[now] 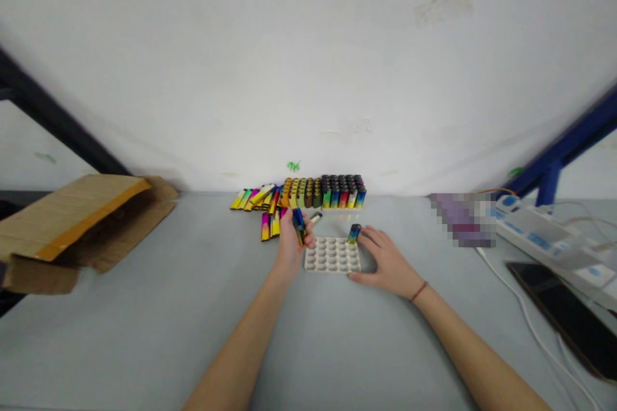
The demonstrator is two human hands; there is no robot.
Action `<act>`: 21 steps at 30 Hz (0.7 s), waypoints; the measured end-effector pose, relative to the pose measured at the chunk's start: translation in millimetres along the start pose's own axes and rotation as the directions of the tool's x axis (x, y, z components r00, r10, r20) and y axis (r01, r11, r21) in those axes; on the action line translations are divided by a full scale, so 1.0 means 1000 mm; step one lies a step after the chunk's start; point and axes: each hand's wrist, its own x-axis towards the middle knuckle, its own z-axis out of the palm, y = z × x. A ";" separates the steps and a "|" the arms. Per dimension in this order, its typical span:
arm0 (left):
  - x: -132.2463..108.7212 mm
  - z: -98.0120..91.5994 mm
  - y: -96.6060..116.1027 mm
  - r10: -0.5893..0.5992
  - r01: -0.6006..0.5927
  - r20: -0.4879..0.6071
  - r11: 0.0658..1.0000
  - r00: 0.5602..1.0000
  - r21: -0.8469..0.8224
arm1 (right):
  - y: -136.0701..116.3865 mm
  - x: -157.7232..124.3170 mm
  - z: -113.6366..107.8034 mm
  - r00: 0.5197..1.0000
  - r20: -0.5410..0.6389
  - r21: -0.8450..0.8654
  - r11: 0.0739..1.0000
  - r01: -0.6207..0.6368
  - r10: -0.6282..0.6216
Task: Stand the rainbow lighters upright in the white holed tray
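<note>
My left hand [290, 243] is closed around a few lighters [299, 226] with dark blue and yellow wraps, just off the left back corner of a white tray [332, 271] with rows of round holes. One blue and yellow lighter [354, 234] stands in the tray's back right corner, leaning slightly. Beside it is my right hand [385, 261], fingers and thumb apart. Its index fingertip is close to that lighter, and its thumb is at the tray's front right corner. Whether the fingertip touches the lighter, I cannot tell. The tray's other visible holes are bare.
Behind the tray stand upright lighters in a block with dark tops [343, 191] and a block with golden tops [301, 192]. Loose lighters [253, 199] lie left of them. A cardboard box [87, 218] is at left; a phone [563, 314], cable and power strip [544, 237] at right.
</note>
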 end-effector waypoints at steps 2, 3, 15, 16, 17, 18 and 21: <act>-0.001 -0.001 0.000 -0.033 0.034 -0.022 0.999 0.999 0.013 | 0.001 0.000 0.001 1.000 -0.012 0.000 1.000 0.005 -0.005; -0.001 -0.001 0.000 -0.044 0.045 -0.033 0.999 0.998 0.026 | 0.001 -0.001 0.001 1.000 -0.016 0.001 1.000 0.009 -0.009; 0.000 -0.002 -0.005 0.016 -0.008 -0.139 0.998 0.990 0.060 | 0.002 -0.001 0.003 0.999 -0.027 -0.010 1.000 0.023 -0.023; 0.000 -0.001 -0.005 0.021 -0.013 -0.147 0.998 0.989 0.059 | 0.003 -0.002 0.003 0.999 -0.027 -0.012 1.000 0.021 -0.021; 0.000 -0.001 -0.005 0.020 -0.012 -0.150 0.998 0.989 0.059 | 0.003 -0.002 0.003 0.999 -0.027 -0.014 1.000 0.018 -0.018; 0.000 -0.001 -0.005 0.017 -0.008 -0.149 0.998 0.989 0.059 | 0.003 -0.002 0.003 1.000 -0.027 -0.016 1.000 0.013 -0.014; -0.001 -0.002 -0.007 0.014 -0.005 -0.141 0.998 0.990 0.059 | 0.002 -0.002 0.003 1.000 -0.027 -0.020 1.000 0.003 -0.003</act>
